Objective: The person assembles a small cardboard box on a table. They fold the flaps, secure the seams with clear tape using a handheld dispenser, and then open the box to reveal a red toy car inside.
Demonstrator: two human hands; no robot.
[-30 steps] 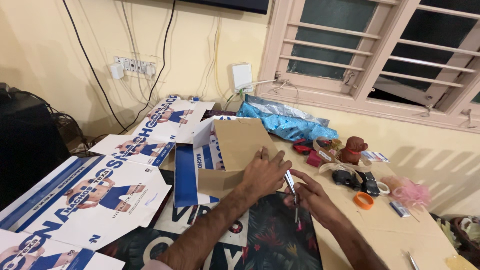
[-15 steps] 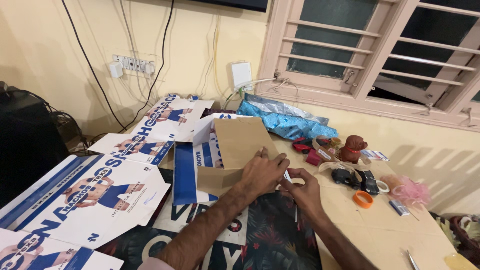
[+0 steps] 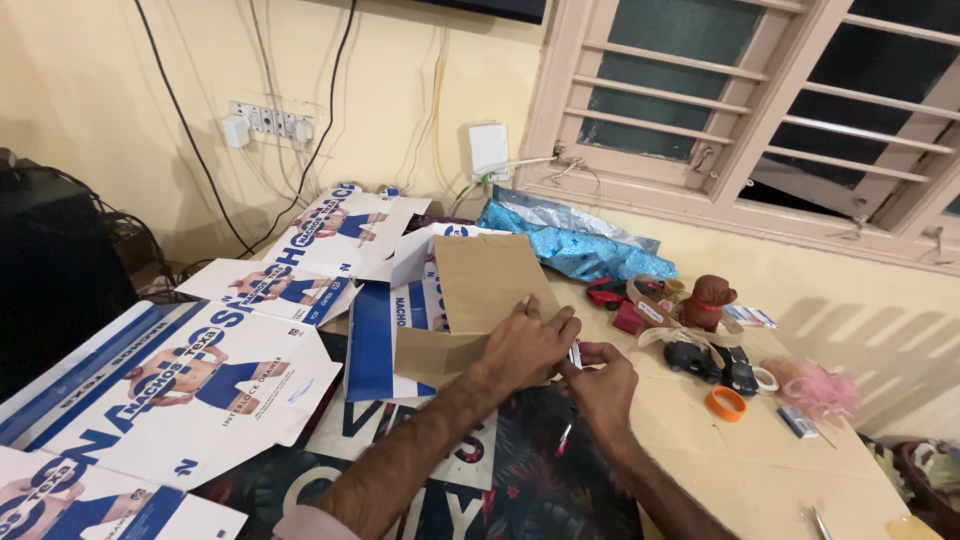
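My left hand (image 3: 527, 345) lies flat on a brown cardboard piece (image 3: 478, 285) and presses it onto the table. The cardboard is folded, with a printed blue-and-white face (image 3: 385, 335) showing on its left side. Right beside it, my right hand (image 3: 600, 380) grips a thin metal tool with a pink handle (image 3: 570, 400), which looks like scissors, at the cardboard's right edge. The tool's tip is hidden between my two hands.
Flattened blue-and-white printed cartons (image 3: 170, 385) cover the left of the table. Crumpled blue shiny wrapping (image 3: 570, 248) lies by the wall. A brown toy dog (image 3: 706, 300), toy cars (image 3: 715, 362), an orange tape ring (image 3: 727, 402) and a pink fluffy item (image 3: 820, 385) sit at right.
My right hand has drawn in against my left hand and closed on the tool, now held at the cardboard's right edge. My left hand has stayed pressed on the cardboard.
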